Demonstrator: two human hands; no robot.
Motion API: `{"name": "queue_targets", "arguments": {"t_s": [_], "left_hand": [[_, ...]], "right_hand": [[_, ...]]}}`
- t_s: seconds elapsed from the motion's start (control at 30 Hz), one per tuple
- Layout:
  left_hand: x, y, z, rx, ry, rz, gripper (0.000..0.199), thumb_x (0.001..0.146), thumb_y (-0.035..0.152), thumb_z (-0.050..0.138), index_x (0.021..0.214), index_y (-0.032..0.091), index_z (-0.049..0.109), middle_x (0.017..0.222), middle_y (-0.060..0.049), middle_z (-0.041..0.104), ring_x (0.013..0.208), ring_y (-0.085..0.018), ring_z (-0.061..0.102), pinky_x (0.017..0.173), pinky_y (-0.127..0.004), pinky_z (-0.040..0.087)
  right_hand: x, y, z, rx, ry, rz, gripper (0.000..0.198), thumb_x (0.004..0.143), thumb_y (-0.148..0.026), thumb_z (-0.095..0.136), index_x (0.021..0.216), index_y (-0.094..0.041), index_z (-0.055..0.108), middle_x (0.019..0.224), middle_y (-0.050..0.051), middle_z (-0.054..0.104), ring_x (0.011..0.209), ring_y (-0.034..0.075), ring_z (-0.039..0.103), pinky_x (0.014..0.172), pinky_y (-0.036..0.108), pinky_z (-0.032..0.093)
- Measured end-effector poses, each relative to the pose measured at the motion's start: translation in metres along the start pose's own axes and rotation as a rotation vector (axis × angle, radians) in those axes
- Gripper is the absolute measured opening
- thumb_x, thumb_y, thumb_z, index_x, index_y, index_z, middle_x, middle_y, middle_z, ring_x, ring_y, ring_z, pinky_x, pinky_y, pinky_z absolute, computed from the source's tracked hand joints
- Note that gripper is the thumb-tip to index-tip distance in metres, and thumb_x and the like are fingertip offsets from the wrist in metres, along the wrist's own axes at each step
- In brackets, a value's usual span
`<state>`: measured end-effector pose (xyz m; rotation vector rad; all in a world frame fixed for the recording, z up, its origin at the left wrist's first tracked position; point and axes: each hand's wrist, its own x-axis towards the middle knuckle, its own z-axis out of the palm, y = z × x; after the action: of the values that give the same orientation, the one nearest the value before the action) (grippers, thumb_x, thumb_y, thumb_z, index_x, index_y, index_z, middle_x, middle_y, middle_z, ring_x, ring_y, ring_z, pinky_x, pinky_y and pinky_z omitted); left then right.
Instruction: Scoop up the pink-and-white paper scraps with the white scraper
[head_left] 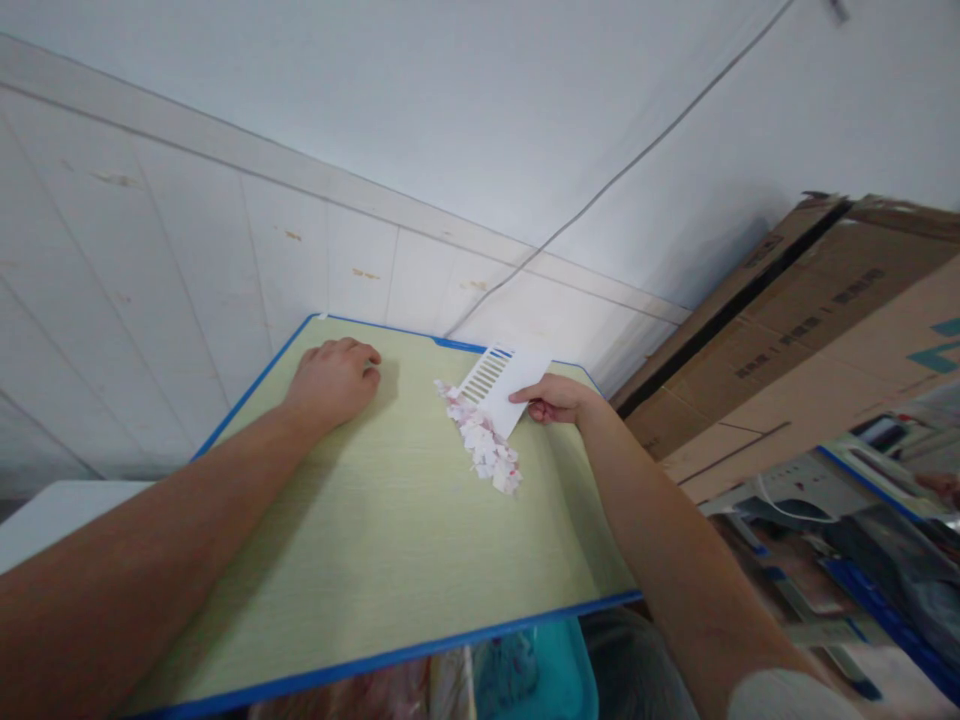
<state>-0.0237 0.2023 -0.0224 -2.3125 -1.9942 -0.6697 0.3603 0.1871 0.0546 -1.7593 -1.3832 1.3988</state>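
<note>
My right hand [556,398] grips a flat white sheet [517,385] with a row of slots cut along its left side. The sheet is tilted, and its lower edge meets a pile of torn white and pinkish paper scraps [486,445] on the desk. Whether the sheet is card or plastic I cannot tell. My left hand [334,378] rests on the left part of the desktop, fingers loosely bent, thumb apart from the index finger, holding nothing.
The pale green desk [390,570] has a blue edge and stands against a white panelled wall [172,230]. A grey cable [600,195] runs down the wall behind it. Large cardboard boxes [810,330] lean at the right. Below the front edge is a turquoise bin [574,665].
</note>
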Motion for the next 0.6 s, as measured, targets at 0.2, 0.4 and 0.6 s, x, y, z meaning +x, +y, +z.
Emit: {"name": "queue_targets", "arguments": {"t_s": [0.2, 0.4, 0.6], "left_hand": [[-0.001, 0.001, -0.002, -0.005, -0.007, -0.026, 0.053, 0.111, 0.029, 0.051, 0.144, 0.020, 0.091, 0.161, -0.018, 0.086, 0.158, -0.040, 0.076, 0.135, -0.052, 0.056], [0.000, 0.000, 0.002, -0.021, 0.033, -0.023, 0.049, 0.109, 0.028, 0.054, 0.139, 0.023, 0.091, 0.158, -0.017, 0.088, 0.154, -0.040, 0.078, 0.133, -0.053, 0.057], [0.000, -0.001, 0.001, -0.040, 0.038, -0.039, 0.048, 0.107, 0.028, 0.056, 0.140, 0.023, 0.091, 0.159, -0.016, 0.087, 0.157, -0.039, 0.076, 0.135, -0.052, 0.056]], "right_hand": [[-0.018, 0.001, 0.047, 0.032, -0.153, -0.091, 0.017, 0.084, -0.014, 0.101, 0.091, -0.015, 0.086, 0.070, 0.003, 0.086, 0.047, 0.011, 0.065, 0.044, 0.016, 0.047], [-0.053, 0.008, 0.061, -0.088, 0.038, -0.234, 0.028, 0.085, -0.013, 0.094, 0.064, -0.019, 0.077, 0.050, 0.003, 0.072, 0.040, 0.014, 0.057, 0.044, 0.023, 0.044], [-0.070, 0.013, 0.091, -0.052, 0.232, -0.319, 0.035, 0.096, -0.019, 0.090, 0.064, -0.023, 0.076, 0.049, 0.002, 0.070, 0.041, 0.016, 0.056, 0.046, 0.026, 0.044]]}}
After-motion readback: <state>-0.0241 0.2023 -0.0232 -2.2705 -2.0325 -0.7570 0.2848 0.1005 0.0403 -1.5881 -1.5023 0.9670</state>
